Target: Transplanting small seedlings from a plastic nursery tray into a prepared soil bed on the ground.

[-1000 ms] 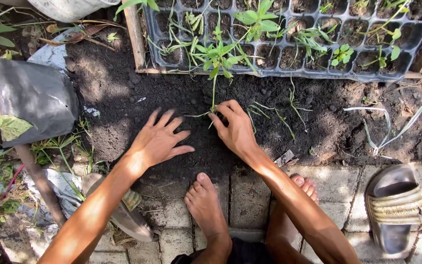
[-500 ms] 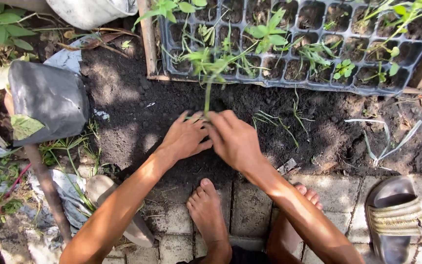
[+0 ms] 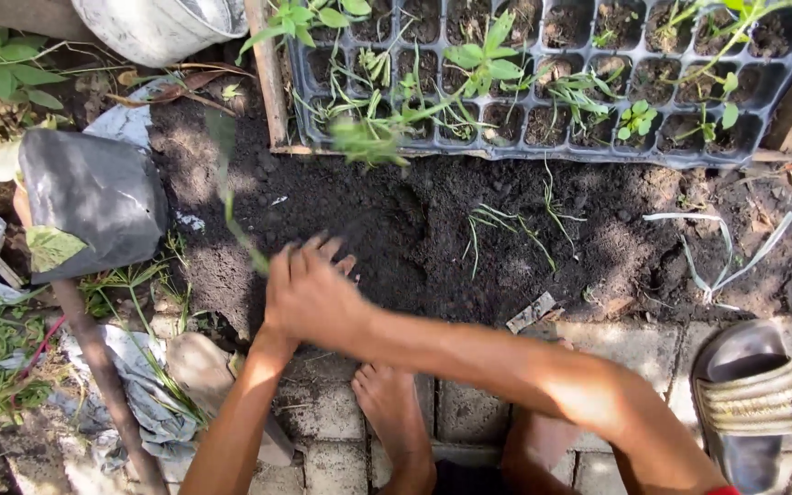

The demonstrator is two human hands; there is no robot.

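Head view: right hand (image 3: pixel 309 295) is covering left hand (image 3: pixel 341 261), fingers' closure unclear, blurred seedling (image 3: pixel 231 197) risking snapping

Garden: soil bed (image 3: pixel 433 238), seedling tray (image 3: pixel 552 73)

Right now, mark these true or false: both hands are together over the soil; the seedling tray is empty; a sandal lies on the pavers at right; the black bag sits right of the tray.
1. Both hands are together over the soil: true; the right hand overlaps the left hand.
2. The seedling tray is empty: false; green seedlings grow in it.
3. A sandal lies on the pavers at right: true.
4. The black bag sits right of the tray: false; it is left.
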